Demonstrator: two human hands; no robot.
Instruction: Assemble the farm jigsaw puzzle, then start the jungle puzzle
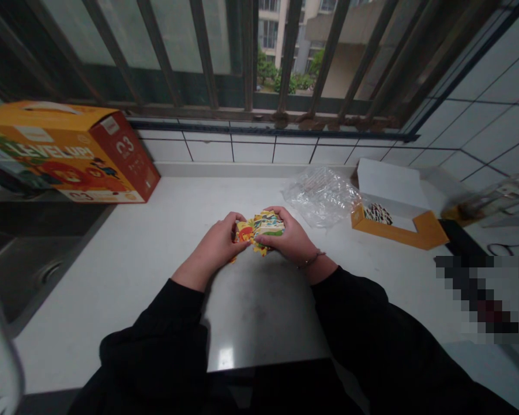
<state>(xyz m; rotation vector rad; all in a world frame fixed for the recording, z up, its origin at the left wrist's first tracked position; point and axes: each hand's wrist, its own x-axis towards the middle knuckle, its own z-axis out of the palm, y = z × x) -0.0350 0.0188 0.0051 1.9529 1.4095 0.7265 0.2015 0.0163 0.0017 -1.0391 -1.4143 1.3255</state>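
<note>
Colourful pieces that look like jigsaw puzzle pieces [268,223] are gathered in a loose pile between my two hands, over the middle of the white counter. My left hand [220,242] is curled round the left part of the pile, its thumb at the near side. From the right, my right hand [292,237] grips the larger part, thumb across the top and fingers behind. A bit of an orange piece shows on the counter just below my left hand. The undersides of the pieces are hidden by my fingers.
Crumpled clear plastic [322,196] lies behind my right hand. Beside it, an open yellow box [391,230] holds several striped pieces. A large orange carton [69,153] stands at the back left, near the sink [21,259]. A barred window [246,57] rises behind the counter [155,248].
</note>
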